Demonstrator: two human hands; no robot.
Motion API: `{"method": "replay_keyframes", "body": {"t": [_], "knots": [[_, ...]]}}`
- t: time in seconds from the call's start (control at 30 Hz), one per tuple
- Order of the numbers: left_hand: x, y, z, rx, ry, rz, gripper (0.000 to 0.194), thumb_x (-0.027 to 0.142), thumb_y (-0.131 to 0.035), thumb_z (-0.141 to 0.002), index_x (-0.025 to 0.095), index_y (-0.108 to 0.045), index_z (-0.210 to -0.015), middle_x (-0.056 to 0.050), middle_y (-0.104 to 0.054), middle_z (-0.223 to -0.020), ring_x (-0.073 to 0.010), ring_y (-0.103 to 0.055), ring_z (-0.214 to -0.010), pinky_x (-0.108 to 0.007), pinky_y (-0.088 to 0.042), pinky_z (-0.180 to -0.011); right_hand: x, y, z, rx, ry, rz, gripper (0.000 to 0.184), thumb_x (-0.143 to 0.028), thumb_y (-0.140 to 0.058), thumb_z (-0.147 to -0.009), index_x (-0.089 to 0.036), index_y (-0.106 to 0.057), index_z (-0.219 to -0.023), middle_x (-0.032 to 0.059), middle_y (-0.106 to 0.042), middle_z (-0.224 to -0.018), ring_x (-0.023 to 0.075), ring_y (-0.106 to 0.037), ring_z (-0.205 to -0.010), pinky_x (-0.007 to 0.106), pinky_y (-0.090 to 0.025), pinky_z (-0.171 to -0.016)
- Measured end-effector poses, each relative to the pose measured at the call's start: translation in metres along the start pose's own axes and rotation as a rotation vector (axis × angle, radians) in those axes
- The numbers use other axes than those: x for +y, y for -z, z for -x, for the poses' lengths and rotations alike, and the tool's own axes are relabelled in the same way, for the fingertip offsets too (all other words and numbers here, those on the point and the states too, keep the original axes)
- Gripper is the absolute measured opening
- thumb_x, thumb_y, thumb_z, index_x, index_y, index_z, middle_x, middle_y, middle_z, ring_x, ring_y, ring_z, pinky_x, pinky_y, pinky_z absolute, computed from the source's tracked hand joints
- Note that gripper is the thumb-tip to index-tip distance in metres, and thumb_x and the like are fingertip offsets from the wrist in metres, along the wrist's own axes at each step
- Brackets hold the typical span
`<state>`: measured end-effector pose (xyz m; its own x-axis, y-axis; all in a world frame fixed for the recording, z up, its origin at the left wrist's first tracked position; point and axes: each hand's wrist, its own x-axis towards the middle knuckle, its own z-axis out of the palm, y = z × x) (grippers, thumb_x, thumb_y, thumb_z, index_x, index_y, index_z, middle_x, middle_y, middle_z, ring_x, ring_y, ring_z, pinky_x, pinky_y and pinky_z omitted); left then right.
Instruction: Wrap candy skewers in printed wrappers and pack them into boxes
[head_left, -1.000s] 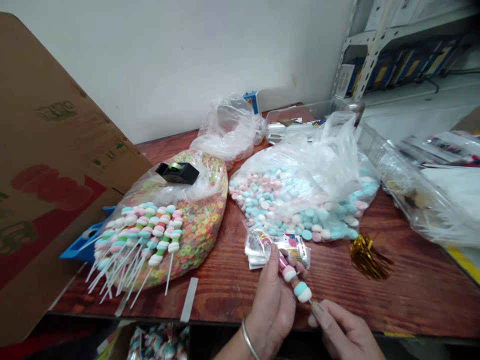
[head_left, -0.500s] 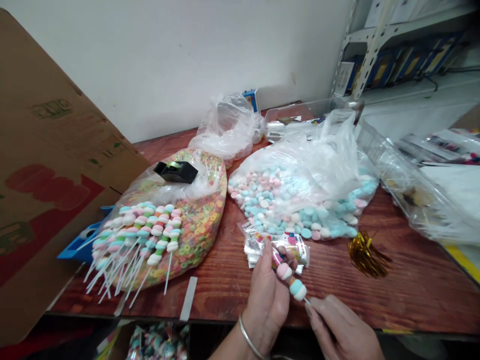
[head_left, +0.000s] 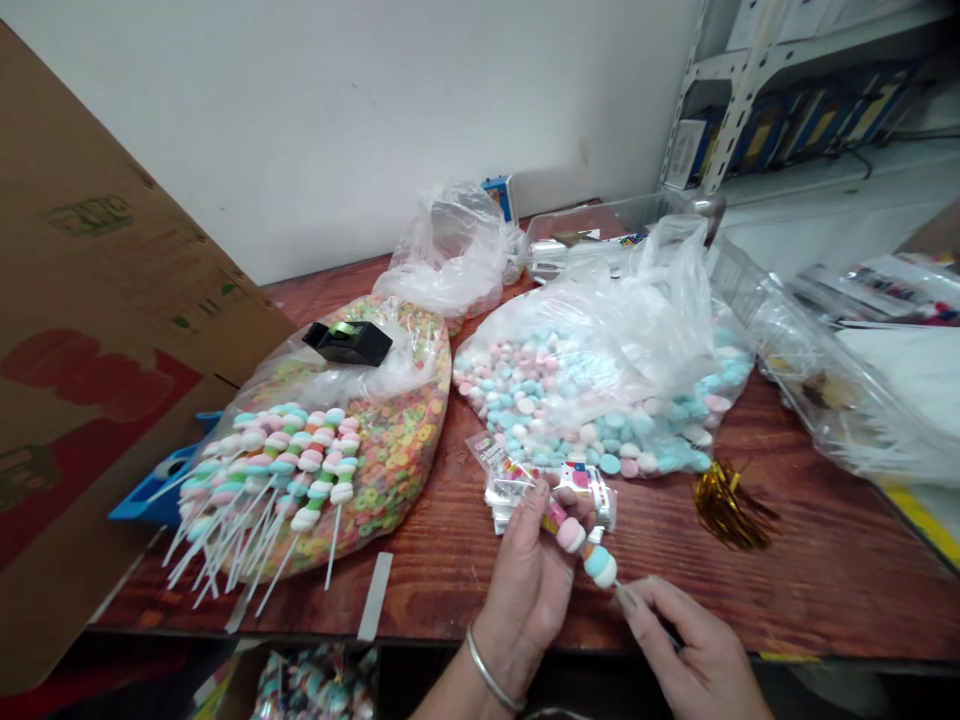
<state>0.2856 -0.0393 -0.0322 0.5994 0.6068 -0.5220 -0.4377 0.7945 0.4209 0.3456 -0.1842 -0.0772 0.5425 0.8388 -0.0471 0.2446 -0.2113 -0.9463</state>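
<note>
My left hand (head_left: 536, 560), with a bangle on the wrist, is closed around a clear printed wrapper (head_left: 489, 455), whose top sticks out past the thumb. A marshmallow candy skewer (head_left: 571, 535) in pink, white, blue and orange lies along the fingers, partly inside the wrapper as far as I can make out. My right hand (head_left: 679, 635) pinches the skewer's white stick just below the lowest marshmallow. Under the left fingertips, a stack of silvery printed wrappers (head_left: 600, 495) rests on the table.
Several finished-looking candy skewers (head_left: 277, 460) lie on a bag of ring candies (head_left: 409, 430), along with a black tape dispenser (head_left: 349, 342). A bag of marshmallows (head_left: 585, 360) sits behind my hands. Gold twist ties (head_left: 731, 510) lie right; a cardboard box (head_left: 90, 330) stands left.
The wrapper's printed top now stands out further above my left thumb. My right hand has shifted slightly and still pinches the stick. The view has moved a little.
</note>
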Motion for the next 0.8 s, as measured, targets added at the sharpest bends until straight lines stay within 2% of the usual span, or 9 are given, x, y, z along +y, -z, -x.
{"method": "replay_keyframes", "body": {"t": [0.13, 0.27, 0.37, 0.43, 0.5, 0.57, 0.63, 0.7, 0.8], "knots": [[0.002, -0.004, 0.0, 0.041, 0.021, 0.027, 0.025, 0.04, -0.062, -0.084, 0.015, -0.062, -0.083, -0.003, -0.061, -0.074, -0.0156, -0.061, -0.071, -0.035, -0.052, -0.082, 0.003, 0.0, 0.0, -0.069, -0.072, -0.091, 0.034, -0.042, -0.043, -0.096, -0.02, -0.06, -0.077, -0.0008, -0.059, -0.07, 0.0147, -0.058, -0.067, 0.019, -0.046, -0.065], [-0.005, -0.008, 0.006, 0.019, -0.013, -0.007, 0.028, 0.043, -0.061, -0.084, 0.015, -0.062, -0.086, -0.005, -0.063, -0.076, -0.0165, -0.061, -0.071, -0.033, -0.052, -0.077, 0.005, -0.002, 0.0, -0.1, -0.068, -0.052, 0.037, -0.04, -0.04, -0.098, -0.019, -0.058, -0.073, -0.0005, -0.059, -0.067, 0.0135, -0.057, -0.062, 0.018, -0.045, -0.057], [-0.017, -0.008, 0.01, 0.054, -0.053, -0.068, 0.029, 0.043, -0.061, -0.084, 0.014, -0.062, -0.086, -0.006, -0.064, -0.077, -0.016, -0.061, -0.072, -0.029, -0.052, -0.073, 0.009, -0.007, 0.003, 0.024, 0.187, 0.168, 0.029, -0.029, -0.044, -0.097, -0.019, -0.059, -0.075, 0.0005, -0.061, -0.068, 0.0138, -0.058, -0.061, 0.019, -0.045, -0.059], [-0.022, -0.006, 0.012, 0.091, -0.014, -0.097, 0.031, 0.044, -0.061, -0.085, 0.013, -0.062, -0.086, -0.007, -0.065, -0.078, -0.0164, -0.062, -0.072, -0.029, -0.051, -0.072, 0.013, -0.009, 0.004, 0.138, 0.423, 0.369, 0.018, -0.021, -0.049, -0.094, -0.02, -0.062, -0.082, 0.0005, -0.062, -0.066, 0.0146, -0.058, -0.058, 0.023, -0.043, -0.06], [-0.021, -0.004, 0.011, 0.069, 0.049, -0.12, 0.034, 0.045, -0.059, -0.086, 0.011, -0.062, -0.089, -0.009, -0.066, -0.084, -0.0182, -0.063, -0.077, -0.031, -0.052, -0.074, 0.014, -0.009, 0.005, 0.202, 0.552, 0.478, 0.011, -0.017, -0.052, -0.092, -0.019, -0.063, -0.09, 0.0008, -0.063, -0.066, 0.0155, -0.058, -0.057, 0.026, -0.043, -0.061], [-0.014, -0.002, 0.008, 0.008, 0.053, -0.12, 0.034, 0.044, -0.057, -0.087, 0.011, -0.062, -0.096, -0.012, -0.066, -0.098, -0.02, -0.064, -0.087, -0.032, -0.051, -0.079, 0.013, -0.008, 0.005, 0.177, 0.502, 0.423, 0.012, -0.015, -0.051, -0.093, -0.019, -0.062, -0.094, 0.0017, -0.064, -0.071, 0.0151, -0.06, -0.062, 0.025, -0.044, -0.064], [-0.005, -0.001, 0.004, -0.026, -0.007, -0.09, 0.03, 0.038, -0.059, -0.087, 0.014, -0.061, -0.104, -0.012, -0.065, -0.109, -0.0202, -0.063, -0.095, -0.033, -0.05, -0.085, 0.01, -0.007, 0.004, 0.122, 0.397, 0.296, 0.013, -0.016, -0.047, -0.095, -0.02, -0.06, -0.093, 0.0015, -0.063, -0.073, 0.014, -0.062, -0.066, 0.022, -0.045, -0.066], [0.002, -0.001, 0.001, -0.032, -0.055, -0.064, 0.025, 0.031, -0.061, -0.087, 0.016, -0.06, -0.107, -0.008, -0.066, -0.1, -0.0173, -0.064, -0.089, -0.034, -0.049, -0.086, 0.007, -0.007, 0.004, 0.072, 0.32, 0.201, 0.015, -0.018, -0.045, -0.096, -0.021, -0.058, -0.088, 0.0003, -0.06, -0.071, 0.013, -0.061, -0.065, 0.021, -0.045, -0.063], [-0.001, -0.002, 0.002, -0.072, -0.061, -0.056, 0.015, 0.028, -0.061, -0.087, 0.015, -0.061, -0.095, 0.0, -0.059, -0.074, -0.0114, -0.059, -0.067, -0.029, -0.049, -0.076, 0.003, -0.011, 0.002, 0.064, 0.299, 0.152, 0.016, -0.019, -0.045, -0.096, -0.021, -0.058, -0.085, -0.0003, -0.058, -0.07, 0.0127, -0.06, -0.064, 0.02, -0.044, -0.063]]}}
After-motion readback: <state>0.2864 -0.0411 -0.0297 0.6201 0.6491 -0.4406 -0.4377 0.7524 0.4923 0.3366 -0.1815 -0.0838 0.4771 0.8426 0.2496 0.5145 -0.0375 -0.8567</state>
